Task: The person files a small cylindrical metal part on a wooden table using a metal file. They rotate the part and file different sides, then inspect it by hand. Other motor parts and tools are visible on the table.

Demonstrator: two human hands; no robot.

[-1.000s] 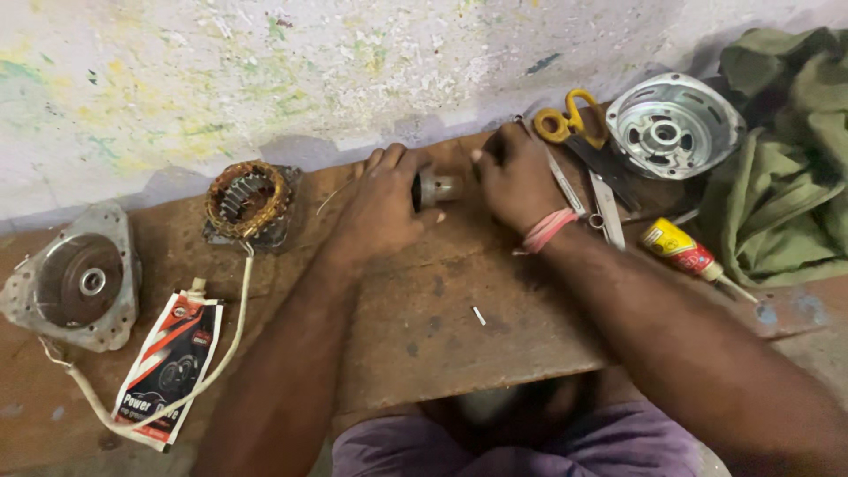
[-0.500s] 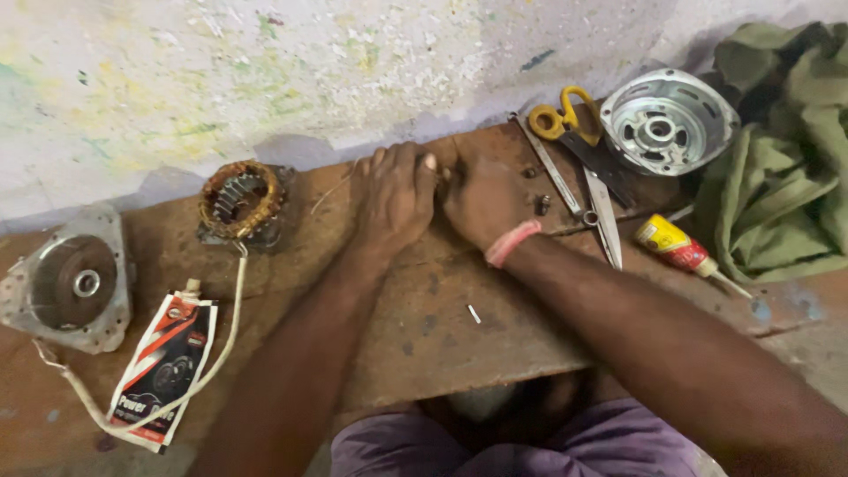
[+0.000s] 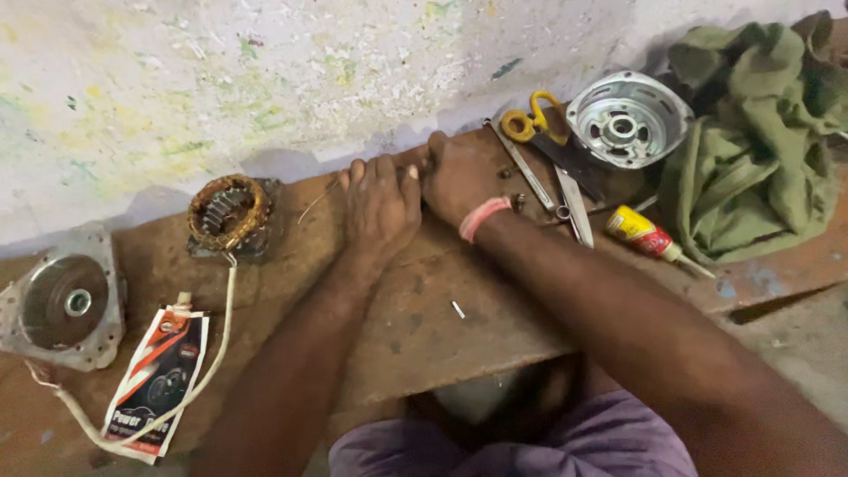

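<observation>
Stator (image 3: 228, 212), copper-wound, sits near the worktop's (image 3: 415, 327) back edge, just left of the hands, its white cord trailing toward the front-left corner past a flat packet (image 3: 157, 382). A motor cover (image 3: 64, 305) lies at the left edge. Left hand (image 3: 382, 205) lies flat, fingers spread, palm down, grasping nothing visible. Right hand (image 3: 459, 177) presses beside it, curled; whether it holds anything I cannot tell. Rightward lie scissors (image 3: 552, 146), a housing (image 3: 627, 119), a glue tube (image 3: 649, 234), a green cloth (image 3: 751, 141).

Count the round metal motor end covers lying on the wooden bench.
2: one motor end cover at the bench's far left beside the sachet, the other cover at the upper right by the scissors. Hands may hide more.
</observation>
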